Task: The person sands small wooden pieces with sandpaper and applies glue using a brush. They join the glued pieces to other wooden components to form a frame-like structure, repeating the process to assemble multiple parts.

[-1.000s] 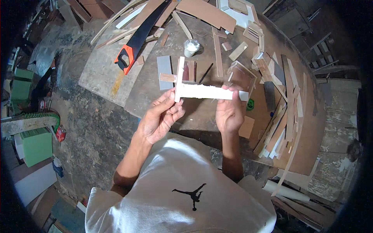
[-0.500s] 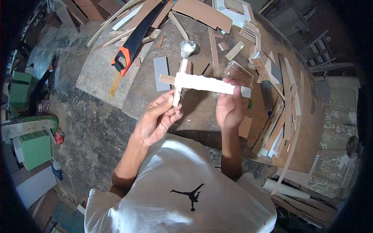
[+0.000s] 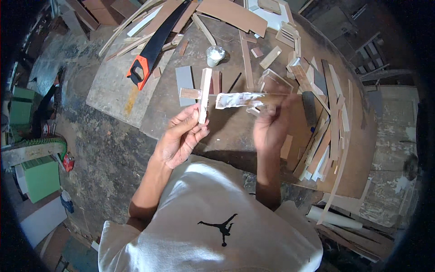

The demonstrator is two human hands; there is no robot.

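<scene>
Upright in my left hand [image 3: 180,138] is a narrow pale wooden strip [image 3: 205,90], pinched near its lower end between thumb and fingers. A short brown wood piece [image 3: 190,93] sticks out from its left side. My right hand [image 3: 270,131], blurred by motion, grips a flat wooden slat [image 3: 238,100] by its right end. White paste is smeared over the slat's left part. A small gap separates the slat from the upright strip. Beyond them a clear cup of white paste [image 3: 215,55] stands on the worktable [image 3: 154,106].
A handsaw with an orange and black handle [image 3: 139,71] lies at the far left of the table. Past the hands are a grey block [image 3: 184,86] and a thin dark stick [image 3: 235,82]. Wood offcuts [image 3: 333,122] pile up along the right side.
The slat has come away from the upright strip and turned, so its paste-smeared face now shows. My right hand's fingers have shifted; my left hand keeps its hold.
</scene>
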